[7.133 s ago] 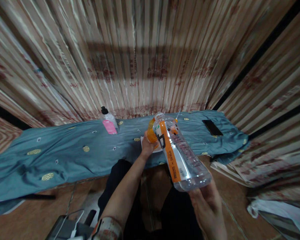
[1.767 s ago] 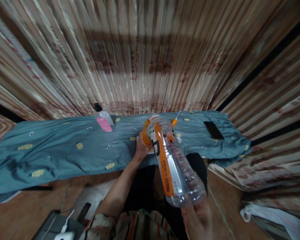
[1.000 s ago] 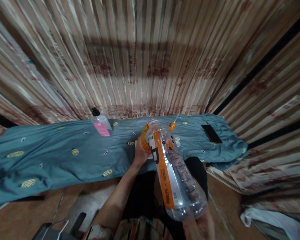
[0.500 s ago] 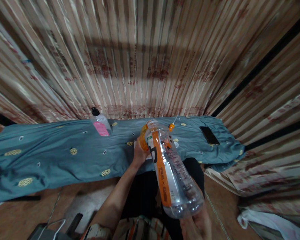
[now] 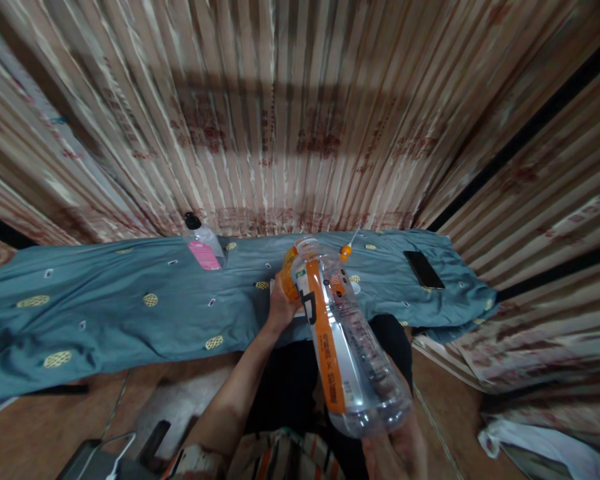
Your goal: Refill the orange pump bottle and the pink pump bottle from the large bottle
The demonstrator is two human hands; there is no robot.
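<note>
My right hand point(image 5: 395, 450) is closed around the lower end of a large clear plastic bottle point(image 5: 353, 353) with an orange and silver label. The bottle is tilted, its mouth end pointing away from me and leaning at a small amber bottle point(image 5: 289, 283). My left hand point(image 5: 280, 308) grips that amber bottle, which is partly hidden behind the large one. Whether the two mouths touch I cannot make out. Just beyond them, an orange pump top point(image 5: 347, 253) with a thin pale tube lies on the cloth.
A blue-green cloth with pineapple prints point(image 5: 115, 320) covers the long surface. A clear pump bottle with a pink label point(image 5: 205, 247) stands at the left back, and a black phone point(image 5: 424, 269) lies at the right. Striped curtains point(image 5: 300, 120) hang behind and on the sides.
The view has shifted slightly, so things sit a little further right. Both hands keep their hold on the two bottles, in nearly the same pose.
</note>
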